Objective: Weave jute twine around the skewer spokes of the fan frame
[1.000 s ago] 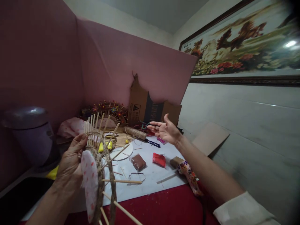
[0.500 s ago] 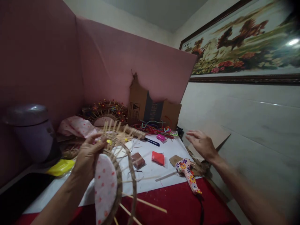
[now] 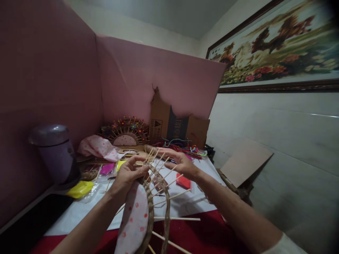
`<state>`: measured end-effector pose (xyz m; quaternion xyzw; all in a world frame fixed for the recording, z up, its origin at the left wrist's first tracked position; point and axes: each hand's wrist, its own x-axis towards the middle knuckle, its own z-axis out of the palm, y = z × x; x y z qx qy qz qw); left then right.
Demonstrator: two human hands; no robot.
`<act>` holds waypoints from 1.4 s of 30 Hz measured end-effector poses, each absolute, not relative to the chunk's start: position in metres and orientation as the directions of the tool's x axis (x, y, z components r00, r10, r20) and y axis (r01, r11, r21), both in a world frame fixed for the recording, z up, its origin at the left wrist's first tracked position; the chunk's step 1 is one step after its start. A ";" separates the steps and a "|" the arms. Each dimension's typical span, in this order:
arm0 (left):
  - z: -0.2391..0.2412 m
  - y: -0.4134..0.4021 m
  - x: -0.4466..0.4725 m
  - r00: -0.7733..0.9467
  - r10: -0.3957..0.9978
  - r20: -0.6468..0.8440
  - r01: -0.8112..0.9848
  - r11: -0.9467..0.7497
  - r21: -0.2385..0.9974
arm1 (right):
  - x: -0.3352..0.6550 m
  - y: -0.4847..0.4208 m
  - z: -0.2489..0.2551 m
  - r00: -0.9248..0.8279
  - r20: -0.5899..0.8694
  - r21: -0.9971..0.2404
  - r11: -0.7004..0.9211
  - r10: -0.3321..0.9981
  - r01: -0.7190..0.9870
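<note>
My left hand (image 3: 132, 171) grips the upper end of a half-round craft piece, whose flat core (image 3: 134, 220) is covered in white cloth with pinkish-red spots. Twisted brown cord (image 3: 167, 208) runs in two arcs around it, and thin wooden sticks (image 3: 182, 219) fan outward through the cord. At the upper sticks is my right hand (image 3: 180, 163), fingers stretched out and slightly bent; whether they touch the sticks I cannot make out. Under my right forearm lies a red packet (image 3: 183, 181). A brown packet (image 3: 158, 185) shows partly through the sticks.
A finished-looking fan piece with colourful beads (image 3: 125, 137) leans at the back beside torn cardboard (image 3: 161, 123). Coloured fuzzy strands (image 3: 182, 144) lie before it. To the left are a lidded bin (image 3: 57, 155), spotted cloth (image 3: 97, 146), a yellow packet (image 3: 80, 189) and a black flat object (image 3: 37, 215).
My right hand has moved left from the table's right side to the craft piece's upper sticks. The glue gun has gone from sight. The view has shifted slightly left.
</note>
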<state>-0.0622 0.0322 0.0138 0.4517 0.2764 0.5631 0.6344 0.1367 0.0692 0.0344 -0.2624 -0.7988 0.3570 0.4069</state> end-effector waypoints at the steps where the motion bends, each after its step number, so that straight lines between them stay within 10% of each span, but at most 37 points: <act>1: 0.018 0.030 -0.061 0.245 0.955 0.166 -0.457 -0.038 0.889 | 0.130 0.071 0.033 -0.570 0.472 -0.784 0.616 0.672 0.076; 17: 0.030 0.014 -0.058 0.376 0.908 0.188 -0.330 -0.058 0.942 | 0.138 0.053 0.031 -0.531 0.203 -0.951 0.296 0.822 0.094; 42: 0.011 0.021 -0.050 0.406 0.911 0.072 -0.328 0.072 0.942 | 0.164 0.035 0.042 -0.497 0.302 -0.788 0.507 0.813 0.351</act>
